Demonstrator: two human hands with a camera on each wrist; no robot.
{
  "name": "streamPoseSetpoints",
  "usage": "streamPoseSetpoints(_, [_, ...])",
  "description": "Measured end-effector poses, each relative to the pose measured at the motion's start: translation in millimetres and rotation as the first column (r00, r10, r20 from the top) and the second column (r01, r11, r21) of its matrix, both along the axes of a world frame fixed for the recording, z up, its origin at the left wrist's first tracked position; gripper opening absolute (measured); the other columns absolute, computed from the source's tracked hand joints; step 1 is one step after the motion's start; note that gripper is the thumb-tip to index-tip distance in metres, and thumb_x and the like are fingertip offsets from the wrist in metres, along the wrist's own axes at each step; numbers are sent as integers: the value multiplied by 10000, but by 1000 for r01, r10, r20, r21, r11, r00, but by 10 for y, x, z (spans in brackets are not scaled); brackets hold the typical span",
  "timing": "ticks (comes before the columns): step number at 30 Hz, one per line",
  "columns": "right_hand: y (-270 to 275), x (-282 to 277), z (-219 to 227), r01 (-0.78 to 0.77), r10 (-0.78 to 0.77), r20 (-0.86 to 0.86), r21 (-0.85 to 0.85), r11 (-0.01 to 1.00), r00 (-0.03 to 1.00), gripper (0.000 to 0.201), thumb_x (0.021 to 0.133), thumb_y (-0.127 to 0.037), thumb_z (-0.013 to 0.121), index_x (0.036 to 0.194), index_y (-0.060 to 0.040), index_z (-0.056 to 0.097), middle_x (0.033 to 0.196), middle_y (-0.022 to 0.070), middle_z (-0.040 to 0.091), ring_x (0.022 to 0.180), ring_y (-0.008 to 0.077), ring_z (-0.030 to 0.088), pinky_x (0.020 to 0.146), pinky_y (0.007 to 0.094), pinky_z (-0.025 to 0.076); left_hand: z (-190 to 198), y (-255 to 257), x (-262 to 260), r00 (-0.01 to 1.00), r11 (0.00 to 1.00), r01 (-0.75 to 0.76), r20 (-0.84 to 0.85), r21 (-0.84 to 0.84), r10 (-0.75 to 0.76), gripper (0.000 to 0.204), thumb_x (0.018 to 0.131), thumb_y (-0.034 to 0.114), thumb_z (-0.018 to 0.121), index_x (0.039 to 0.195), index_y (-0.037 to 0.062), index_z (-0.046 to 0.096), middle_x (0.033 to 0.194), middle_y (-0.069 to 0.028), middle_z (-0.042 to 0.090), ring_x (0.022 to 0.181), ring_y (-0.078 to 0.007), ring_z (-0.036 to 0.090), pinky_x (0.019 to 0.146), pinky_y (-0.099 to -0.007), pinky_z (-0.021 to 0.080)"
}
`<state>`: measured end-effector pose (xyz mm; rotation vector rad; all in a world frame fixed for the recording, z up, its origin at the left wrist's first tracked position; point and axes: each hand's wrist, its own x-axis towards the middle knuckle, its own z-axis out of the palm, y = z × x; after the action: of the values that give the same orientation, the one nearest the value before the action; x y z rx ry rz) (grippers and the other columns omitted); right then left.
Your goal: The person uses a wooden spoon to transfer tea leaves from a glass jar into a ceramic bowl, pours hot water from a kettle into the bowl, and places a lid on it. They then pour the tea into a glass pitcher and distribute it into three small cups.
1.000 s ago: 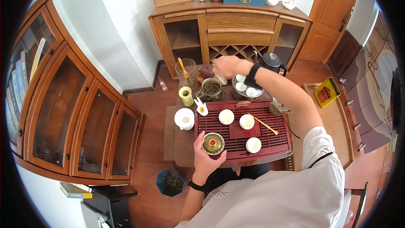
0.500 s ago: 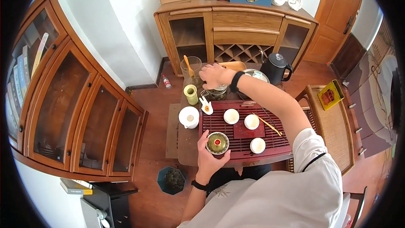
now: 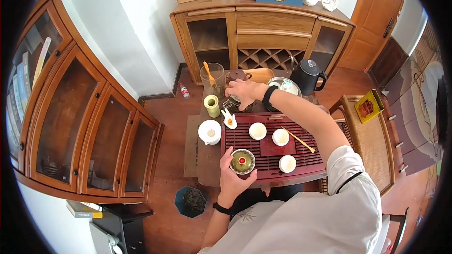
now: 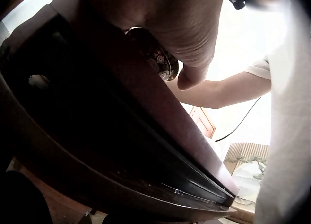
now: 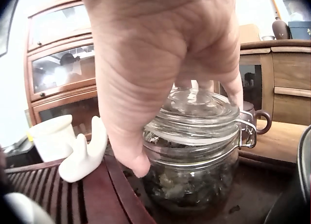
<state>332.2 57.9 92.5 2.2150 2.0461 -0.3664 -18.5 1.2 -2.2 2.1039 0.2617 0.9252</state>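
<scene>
Table, red tray on top, wood cabinet behind. Left hand holding flowered vessel at tray's near left corner, thumb and fingers apart on opposite sides; resting or raised, can't tell. Right hand gripping lid from above, fingers spread wide across it, thumb down one side. Lid on glass jar, dark leaves inside, just past tray's far edge; fully seated or not, can't tell. Counts: three white cups and one scoop on tray, one hand figurine at its far left corner; around it one white jug, one green vase, one glass vase with one spoon in it, one teapot, one black kettle.
</scene>
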Motion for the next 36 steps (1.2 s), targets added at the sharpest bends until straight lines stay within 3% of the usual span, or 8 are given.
streamPoseSetpoints(13, [14, 51, 3, 61, -63, -27, -38, 997, 998, 818, 685, -293, 903, 1448, -191, 624, 1418, 149, 556, 1342, 406, 529, 1074, 541, 522, 17, 13, 1, 1000, 1000, -4, -25, -21, 3, 1009, 741, 196, 963, 1467, 58, 276, 1555, -329, 463, 1359, -438, 558, 1148, -525, 475])
streamPoseSetpoints(16, [21, 35, 11, 53, -53, 45, -13, 998, 998, 733, 755, -468, 857, 1402, -174, 678, 1386, 155, 581, 1328, 406, 534, 1103, 549, 493, 36, 21, 0, 999, 1000, 3, -36, -14, -3, 1009, 740, 194, 964, 1469, 64, 278, 1552, -333, 462, 1357, -439, 559, 1144, -527, 477])
streamPoseSetpoints(18, [90, -8, 33, 100, -99, 92, 3, 995, 991, 731, 902, -729, 650, 1337, -149, 738, 1398, 185, 615, 1361, 422, 529, 1131, 567, 461, 21, 16, 10, 1000, 1000, 10, -19, -21, -10, 1010, 739, 191, 965, 1470, 69, 279, 1551, -334, 462, 1357, -438, 560, 1143, -527, 477])
streamPoseSetpoints(19, [125, 33, -16, 99, -99, 92, 4, 995, 991, 731, 902, -729, 650, 1337, -149, 738, 1398, 185, 615, 1361, 422, 529, 1131, 567, 461, 16, 21, 8, 1000, 1000, 15, -3, -24, -15, 1010, 738, 188, 965, 1471, 75, 280, 1550, -335, 461, 1357, -436, 560, 1142, -526, 478])
streamPoseSetpoints(22, [219, 59, -22, 305, -299, -257, -20, 952, 919, 959, 1033, -848, 237, 1093, -121, 860, 1324, 248, 722, 1316, 430, 625, 1129, 525, 474, 28, 15, 6, 1000, 999, 15, -9, -43, -16, 1010, 740, 182, 965, 1475, 87, 279, 1548, -336, 459, 1360, -441, 557, 1141, -530, 478])
streamPoseSetpoints(26, [363, 124, -65, 327, -325, -279, -40, 944, 904, 908, 1076, -774, 241, 939, -149, 887, 1094, 152, 806, 1163, 386, 716, 1104, 490, 501, 45, 19, 2, 999, 1000, 4, -41, -25, -5, 1013, 742, 180, 964, 1479, 91, 274, 1548, -337, 458, 1364, -447, 553, 1141, -534, 477])
streamPoseSetpoints(32, [459, 86, -212, 249, -249, -262, -33, 968, 932, 756, 1079, -720, 352, 939, -208, 890, 1008, 114, 810, 1094, 355, 740, 1032, 474, 534, 38, 27, 6, 999, 1000, 5, -31, -26, -6, 1014, 735, 187, 971, 1472, 98, 280, 1545, -338, 460, 1371, -452, 548, 1144, -539, 473])
streamPoseSetpoints(36, [471, 83, -280, 241, -224, -287, 24, 970, 931, 725, 1083, -710, 387, 861, -207, 859, 929, 61, 807, 994, 314, 751, 930, 449, 557, 14, 18, 3, 1000, 996, -8, -27, -84, 6, 911, 737, 239, 964, 1390, 28, 364, 1554, -307, 480, 1398, -460, 529, 1155, -521, 473])
